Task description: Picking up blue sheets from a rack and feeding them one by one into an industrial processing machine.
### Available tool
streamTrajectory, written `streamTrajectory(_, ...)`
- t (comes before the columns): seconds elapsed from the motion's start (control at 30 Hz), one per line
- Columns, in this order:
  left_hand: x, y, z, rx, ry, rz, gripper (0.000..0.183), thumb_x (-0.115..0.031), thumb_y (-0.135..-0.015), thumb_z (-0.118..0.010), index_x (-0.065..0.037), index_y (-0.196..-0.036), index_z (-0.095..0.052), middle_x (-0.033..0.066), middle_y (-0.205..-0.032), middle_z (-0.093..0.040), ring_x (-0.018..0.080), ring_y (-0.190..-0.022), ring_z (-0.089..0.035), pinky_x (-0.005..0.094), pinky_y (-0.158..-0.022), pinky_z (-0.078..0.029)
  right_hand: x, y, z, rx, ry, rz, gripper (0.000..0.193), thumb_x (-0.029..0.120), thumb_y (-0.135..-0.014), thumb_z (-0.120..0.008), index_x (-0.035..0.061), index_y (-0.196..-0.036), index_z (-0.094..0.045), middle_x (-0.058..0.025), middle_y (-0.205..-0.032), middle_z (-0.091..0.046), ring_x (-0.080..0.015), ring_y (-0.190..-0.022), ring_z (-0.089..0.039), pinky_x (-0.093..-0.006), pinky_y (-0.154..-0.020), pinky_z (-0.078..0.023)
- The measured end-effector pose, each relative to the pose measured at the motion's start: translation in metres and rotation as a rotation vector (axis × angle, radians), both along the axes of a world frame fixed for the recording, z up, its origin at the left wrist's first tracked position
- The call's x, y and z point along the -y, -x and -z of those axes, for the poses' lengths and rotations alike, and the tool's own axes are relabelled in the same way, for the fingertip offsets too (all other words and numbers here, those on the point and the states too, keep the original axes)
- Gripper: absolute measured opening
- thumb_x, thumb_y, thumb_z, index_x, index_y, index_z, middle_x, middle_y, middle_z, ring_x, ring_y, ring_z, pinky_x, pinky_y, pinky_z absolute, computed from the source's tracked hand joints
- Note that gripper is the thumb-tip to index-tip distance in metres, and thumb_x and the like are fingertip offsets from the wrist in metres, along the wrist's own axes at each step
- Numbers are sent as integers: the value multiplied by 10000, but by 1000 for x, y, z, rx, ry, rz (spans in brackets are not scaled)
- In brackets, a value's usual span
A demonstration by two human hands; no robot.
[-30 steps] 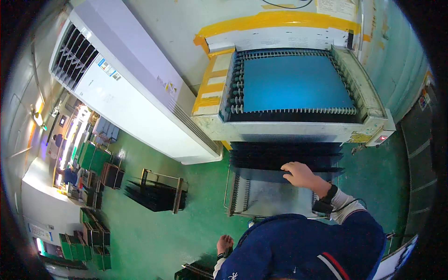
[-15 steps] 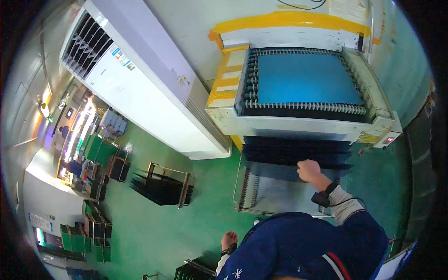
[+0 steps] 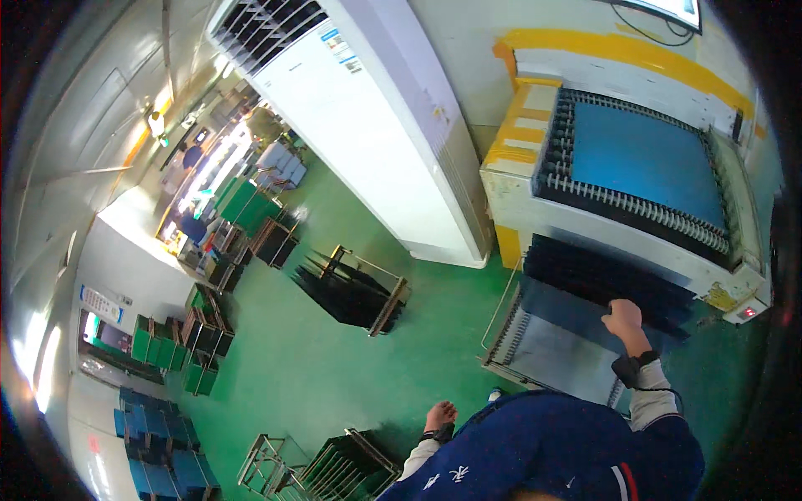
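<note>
My right hand is closed on the edge of a thin dark panel. That panel is in a metal rack with coil-like rows along its sides, where several more dark panels lean close together. My left hand hangs low by my body, its fingers curled in and no object showing in them. Beyond the rack, a blue panel lies flat on the rollers of a pale machine.
Left of the machine rises a tall white air conditioner. Another rack of dark panels is on the green floor. Slotted racks are near my left side. Blue panels stand at lower left, and people work at a lit bench far off.
My view has swung left, so the machine and rack now appear farther right. My right hand stays at the dark panel's edge; my left hand still hangs low.
</note>
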State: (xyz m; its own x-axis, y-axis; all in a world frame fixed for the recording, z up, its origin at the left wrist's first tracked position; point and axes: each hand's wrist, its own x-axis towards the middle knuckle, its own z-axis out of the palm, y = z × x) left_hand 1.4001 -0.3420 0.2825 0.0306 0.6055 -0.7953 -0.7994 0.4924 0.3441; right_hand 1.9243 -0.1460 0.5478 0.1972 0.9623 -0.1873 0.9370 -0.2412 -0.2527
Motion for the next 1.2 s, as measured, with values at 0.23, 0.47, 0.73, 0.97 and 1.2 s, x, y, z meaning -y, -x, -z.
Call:
streamTrajectory(0.23,4,3,-3,-90,154,-51,114,-147,-890,-445,-50,-880,-504,65,-730,-506,218,-636,-483,350,-571,-427,1,16,-16,40,4,36,326,266,-641,-730,57,-884,-670,-154,-890,-647,-311,-864,-615,-401,-752,-481)
streamTrajectory(0.47,5,3,-13,-84,122,-4,132,-171,-902,-439,-62,-839,-480,46,-686,-452,204,-591,-443,350,-557,-427,1,12,-6,104,14,58,287,266,-658,-697,63,-855,-650,-146,-895,-640,-305,-864,-611,-407,-755,-483)
streamTrajectory(0.73,2,10,3,-70,171,13,133,-184,-912,-432,-59,-939,-469,51,-761,-470,183,-619,-450,348,-596,-441,7,16,-11,96,9,84,261,264,-653,-708,59,-805,-650,-149,-832,-640,-311,-838,-614,-411,-735,-486)
streamTrajectory(0.97,17,27,29,27,59,72,145,-195,-913,-440,-62,-951,-482,44,-781,-493,180,-642,-465,343,-615,-447,6,20,-9,92,20,76,277,261,-653,-723,54,-824,-653,-149,-841,-641,-307,-839,-615,-402,-744,-483)
streamTrajectory(1.2,14,13,3,-29,103,24,133,-185,-901,-468,-55,-892,-495,50,-751,-501,186,-613,-476,325,-583,-443,10,18,-6,87,11,66,290,266,-661,-717,46,-837,-647,-152,-844,-639,-315,-847,-613,-408,-747,-479)
